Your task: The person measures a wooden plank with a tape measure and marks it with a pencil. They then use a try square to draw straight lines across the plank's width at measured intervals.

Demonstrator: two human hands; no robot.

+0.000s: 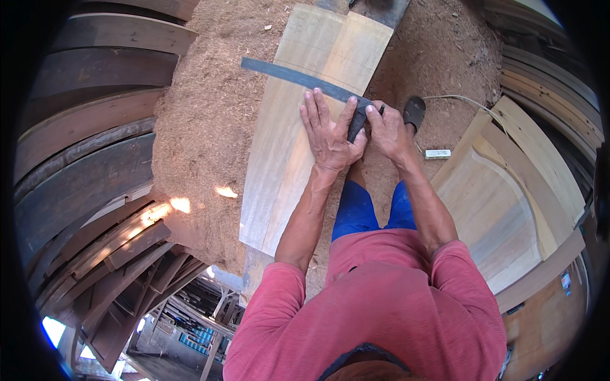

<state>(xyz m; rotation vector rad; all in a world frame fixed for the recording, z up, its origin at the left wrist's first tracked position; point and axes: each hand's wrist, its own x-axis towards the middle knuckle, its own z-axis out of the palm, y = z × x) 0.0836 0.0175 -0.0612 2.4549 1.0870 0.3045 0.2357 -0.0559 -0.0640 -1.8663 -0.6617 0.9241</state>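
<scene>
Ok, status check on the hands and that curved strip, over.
Left hand flat, pressing curved dark strip onto pale plank. Right hand pinching strip's near end, small dark tool in fingers. Sawdust all around, nothing on plank ahead.

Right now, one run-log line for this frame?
left hand: flat on curved template | right hand: pinching template end | under: pale wooden board

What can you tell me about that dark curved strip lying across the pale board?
The dark strip is long, thin, flat and gently curved, grey-black, perhaps metal or plastic. It lies slantwise across the pale wooden board, its far end near the board's left edge. The left hand presses flat on its near end, and the right hand pinches that same end at the board's right edge.
</scene>
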